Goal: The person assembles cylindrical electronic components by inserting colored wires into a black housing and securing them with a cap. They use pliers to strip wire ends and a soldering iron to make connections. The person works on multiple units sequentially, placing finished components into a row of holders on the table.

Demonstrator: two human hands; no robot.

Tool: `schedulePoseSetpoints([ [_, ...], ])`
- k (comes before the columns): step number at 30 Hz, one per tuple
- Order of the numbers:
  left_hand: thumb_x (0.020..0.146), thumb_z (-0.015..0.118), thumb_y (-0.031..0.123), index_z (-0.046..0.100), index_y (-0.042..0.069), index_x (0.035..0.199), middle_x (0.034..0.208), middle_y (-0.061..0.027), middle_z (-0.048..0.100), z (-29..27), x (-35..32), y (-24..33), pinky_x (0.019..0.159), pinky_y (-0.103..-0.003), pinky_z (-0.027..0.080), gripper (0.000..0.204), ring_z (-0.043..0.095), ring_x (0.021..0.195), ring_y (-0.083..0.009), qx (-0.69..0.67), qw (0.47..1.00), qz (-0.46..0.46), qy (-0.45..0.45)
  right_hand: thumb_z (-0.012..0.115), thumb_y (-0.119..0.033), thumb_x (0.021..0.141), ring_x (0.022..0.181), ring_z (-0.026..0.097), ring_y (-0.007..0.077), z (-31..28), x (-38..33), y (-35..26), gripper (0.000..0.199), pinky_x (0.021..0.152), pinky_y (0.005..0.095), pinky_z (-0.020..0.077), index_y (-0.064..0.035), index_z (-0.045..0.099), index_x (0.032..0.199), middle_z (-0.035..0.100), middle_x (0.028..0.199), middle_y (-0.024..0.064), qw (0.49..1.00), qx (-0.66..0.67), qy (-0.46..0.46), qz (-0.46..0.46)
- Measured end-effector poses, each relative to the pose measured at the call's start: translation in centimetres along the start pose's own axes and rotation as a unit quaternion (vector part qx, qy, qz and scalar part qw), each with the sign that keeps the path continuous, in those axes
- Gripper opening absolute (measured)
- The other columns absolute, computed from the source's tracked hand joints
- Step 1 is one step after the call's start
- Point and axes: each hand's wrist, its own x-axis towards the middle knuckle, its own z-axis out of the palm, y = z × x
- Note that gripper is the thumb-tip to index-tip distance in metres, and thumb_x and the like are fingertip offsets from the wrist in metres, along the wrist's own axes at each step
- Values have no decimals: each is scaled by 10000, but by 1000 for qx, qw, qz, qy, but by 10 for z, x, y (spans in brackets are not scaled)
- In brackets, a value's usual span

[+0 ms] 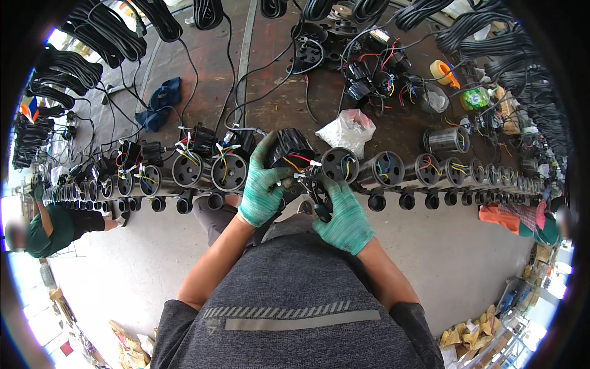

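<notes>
Head view shows 2 gloved hands at the near edge of a dark counter (276,80), close to the frame's centre. The right hand (345,215) wraps its fingers around the dark handles of a plier-like hand tool (321,208), whose long axis slants from lower right to upper left, so its working end points toward the left hand (263,187). The ribbed black housing (294,142) sits just above the gap between the hands, nearer the left, which stretches 1 finger up along the housing's left side. Coloured wires (300,161), red and yellow among them, run out below the housing to a small white connector (316,163), up and left of the right hand's fingers and right beside the tool's working end. The left thumb is bent in near the wires; whether it pinches them I cannot tell. Open black cups (230,172) with wires inside line the counter edge on both sides, and a white plastic bag (348,130) stands up and right of the housing.
</notes>
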Motion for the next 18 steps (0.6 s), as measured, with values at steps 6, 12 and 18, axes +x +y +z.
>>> schedulePoseSetpoints([
  [6, 832, 772, -97, 786, 10, 1121, 1665, -273, 367, -3, -2, -7, 1221, -450, 446, 309, 481, 1498, -442, 29, 999, 16, -3, 791, -129, 765, 1182, 636, 484, 1, 8, -4, 851, 996, 532, 553, -45, 468, 1548, 604, 1323, 285, 999, -46, -24, -3],
  [12, 876, 804, 7, 775, 10, 1101, 1679, -272, 361, -4, -3, -5, 1251, -489, 389, 227, 403, 1549, -472, 24, 999, 1, -29, 779, -147, 771, 1152, 658, 493, 12, 9, -6, 866, 952, 544, 573, -31, 430, 1554, 571, 1301, 329, 999, -50, -13, -11],
  [18, 857, 747, -105, 753, -13, 1185, 1682, -258, 360, -6, -2, -2, 1251, -467, 398, 340, 413, 1550, -451, -4, 1000, -13, -28, 789, -159, 824, 1060, 694, 480, 22, 17, -3, 824, 855, 527, 598, -19, 429, 1551, 620, 1312, 292, 997, -72, -23, 8],
])
